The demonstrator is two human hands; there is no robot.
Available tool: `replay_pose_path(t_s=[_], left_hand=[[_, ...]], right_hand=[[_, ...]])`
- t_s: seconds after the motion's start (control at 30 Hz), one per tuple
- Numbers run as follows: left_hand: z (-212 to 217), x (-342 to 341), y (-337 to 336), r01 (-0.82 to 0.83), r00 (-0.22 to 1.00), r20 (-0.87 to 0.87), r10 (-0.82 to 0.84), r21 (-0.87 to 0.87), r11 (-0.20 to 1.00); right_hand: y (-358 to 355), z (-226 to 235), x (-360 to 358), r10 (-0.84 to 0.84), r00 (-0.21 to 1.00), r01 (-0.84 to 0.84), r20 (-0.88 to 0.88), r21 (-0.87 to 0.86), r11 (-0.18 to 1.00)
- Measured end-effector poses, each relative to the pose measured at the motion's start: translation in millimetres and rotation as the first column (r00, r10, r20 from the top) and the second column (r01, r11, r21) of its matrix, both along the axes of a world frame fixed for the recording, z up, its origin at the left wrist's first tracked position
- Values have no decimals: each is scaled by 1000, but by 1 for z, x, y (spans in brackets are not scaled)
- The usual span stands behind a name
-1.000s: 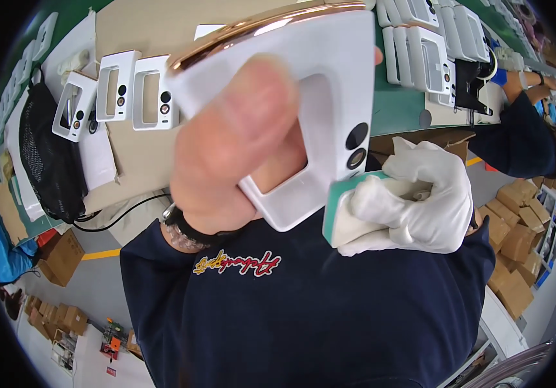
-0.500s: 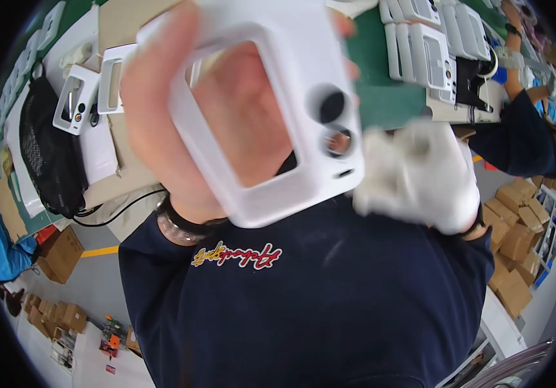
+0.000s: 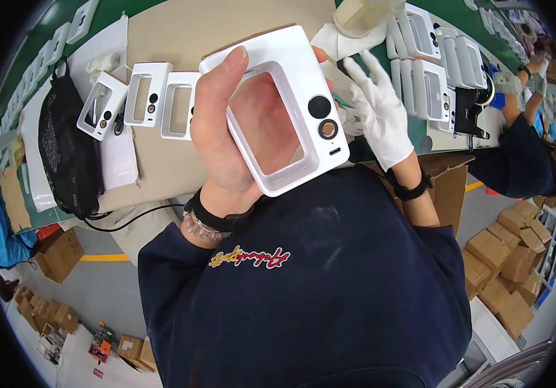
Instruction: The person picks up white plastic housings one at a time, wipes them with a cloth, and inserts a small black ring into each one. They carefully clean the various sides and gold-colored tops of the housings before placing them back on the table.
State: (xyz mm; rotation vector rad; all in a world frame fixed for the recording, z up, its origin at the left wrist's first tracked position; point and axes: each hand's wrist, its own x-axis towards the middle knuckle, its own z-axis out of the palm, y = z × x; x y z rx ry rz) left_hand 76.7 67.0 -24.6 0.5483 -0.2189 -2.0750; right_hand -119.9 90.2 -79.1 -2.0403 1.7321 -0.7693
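Note:
My left hand (image 3: 216,119) grips a white plastic device housing (image 3: 320,158), its thumb along the near side and its fingers behind. The housing has a large rectangular opening, through which my palm shows, and a black round disc, a copper-coloured round part and a small slot on one end. It is held tilted above the table edge, in front of my chest. My right hand (image 3: 381,116), in a white glove, reaches over the table to the right of the housing, fingers stretched and apart. Its fingertips are near a white cloth (image 3: 342,44) and a small dark item, partly hidden.
Similar housings (image 3: 145,97) lie at the left beside a black mesh bag (image 3: 64,149). More stand in rows (image 3: 430,90) at the right. A translucent container (image 3: 359,16) sits at the back. An open cardboard box (image 3: 449,191) is below the right arm; a co-worker (image 3: 507,145) is at far right.
My right hand has moved away from my chest, out over the table, its fingers now spread. The housing in my left hand has come lower, farther from the camera, and is steadier.

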Motion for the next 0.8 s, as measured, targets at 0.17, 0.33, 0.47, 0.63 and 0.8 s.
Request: replay_pose_path(t_s=[0.17,0.33,0.47,0.63,0.8], left_hand=[[-7,5,-4,18,999,-42,-22,-97,995],[-3,-3,-6,-86,996,10,86,9,996],[-11,-3,-10,-69,997,31,72,-105,992],[-6,-4,-10,-113,994,-24,111,-105,988],[-7,-2,-10,-109,990,-104,99,-90,990]], right_hand=[[13,3,-22,-104,882,104,460,26,994],[24,2,-14,-248,968,248,25,-19,969],[33,-7,-7,-333,938,347,-97,279,896],[33,16,-20,-79,995,57,60,308,950],[10,101,-25,-252,913,284,319,-55,957]])
